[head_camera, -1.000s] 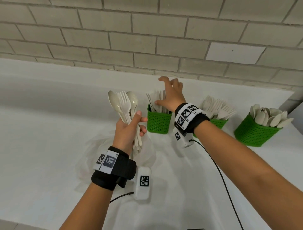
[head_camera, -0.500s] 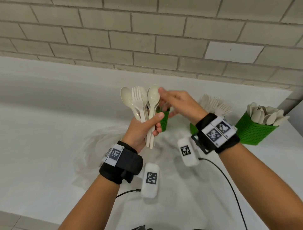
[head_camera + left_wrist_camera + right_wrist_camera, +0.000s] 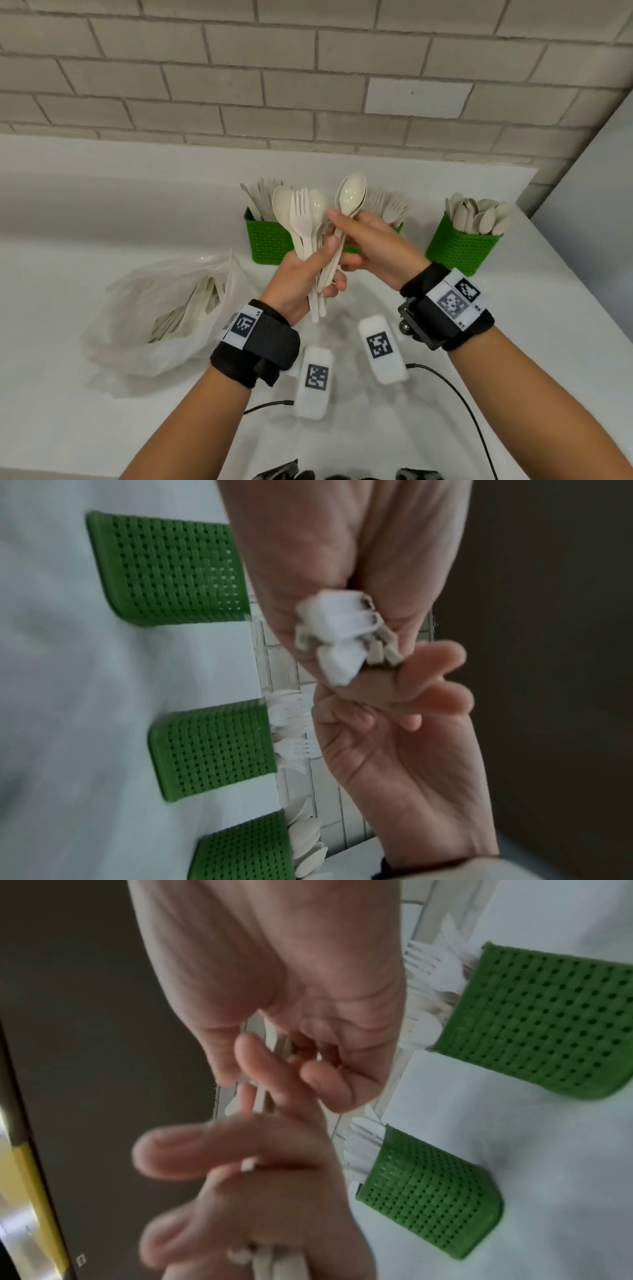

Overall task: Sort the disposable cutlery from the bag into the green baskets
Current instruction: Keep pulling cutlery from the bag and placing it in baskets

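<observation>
From the head view, my left hand [image 3: 301,274] grips a mixed bunch of cutlery [image 3: 305,222] by the handles while my right hand [image 3: 370,246] pinches a spoon [image 3: 351,197] at its neck; I'd draw it straight up so the fork stays put, then carry it to the far-right spoon basket [image 3: 460,245], with the bag [image 3: 164,308] waiting near left. The left wrist view shows fingers [image 3: 438,696] curled round the handle ends, and the right wrist view is too blurred to confirm the pinch, so I'd go slowly.

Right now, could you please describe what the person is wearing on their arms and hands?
Both forearms are bare, no sleeves or gloves. Each wrist has a black strap bearing white square-code tags. White tagged camera boxes hang beneath, with thin black cables.
</observation>
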`<state>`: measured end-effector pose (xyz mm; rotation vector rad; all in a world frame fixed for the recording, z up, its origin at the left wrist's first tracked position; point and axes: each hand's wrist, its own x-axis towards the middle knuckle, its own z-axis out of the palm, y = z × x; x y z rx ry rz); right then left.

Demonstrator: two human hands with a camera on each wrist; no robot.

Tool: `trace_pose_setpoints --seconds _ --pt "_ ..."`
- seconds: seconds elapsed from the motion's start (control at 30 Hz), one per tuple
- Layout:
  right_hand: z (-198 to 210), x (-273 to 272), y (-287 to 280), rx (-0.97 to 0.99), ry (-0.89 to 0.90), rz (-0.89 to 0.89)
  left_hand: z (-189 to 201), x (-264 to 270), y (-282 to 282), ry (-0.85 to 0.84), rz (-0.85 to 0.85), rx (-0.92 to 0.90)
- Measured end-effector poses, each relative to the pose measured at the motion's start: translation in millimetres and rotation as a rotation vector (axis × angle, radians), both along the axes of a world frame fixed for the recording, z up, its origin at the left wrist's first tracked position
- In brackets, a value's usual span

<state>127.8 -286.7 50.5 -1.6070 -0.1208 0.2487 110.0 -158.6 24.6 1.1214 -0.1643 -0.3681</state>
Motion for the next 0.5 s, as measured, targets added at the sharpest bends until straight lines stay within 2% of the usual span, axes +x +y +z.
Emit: trace_pose_setpoints --seconds 0.07,0.13,0.2,0.3,0.43,0.5 --pt "-4 -4 -3 -0.015 -0.015 0.029 -1 -4 -9 0.003 -0.012 0.014" --pt "-4 -4 -9 0.039 -0.008 -0.085 -3 -6 -14 0.006 -0.011 0.064" --pt "-2 0 -19 0.189 0.016 -0.200 -5 -7 -15 0.033 -0.009 0.089" --pt "1 4 -32 0.400 0.061 -0.212 -6 -8 -17 0.060 -0.012 0.075" --pt "-5 -1 -23 0.371 0.097 -0.160 -7 -11 -25 0.018 0.066 0.043" --pt "-6 -4 -20 0.332 0.056 -0.134 -8 -12 -27 -0.003 0.097 0.052"
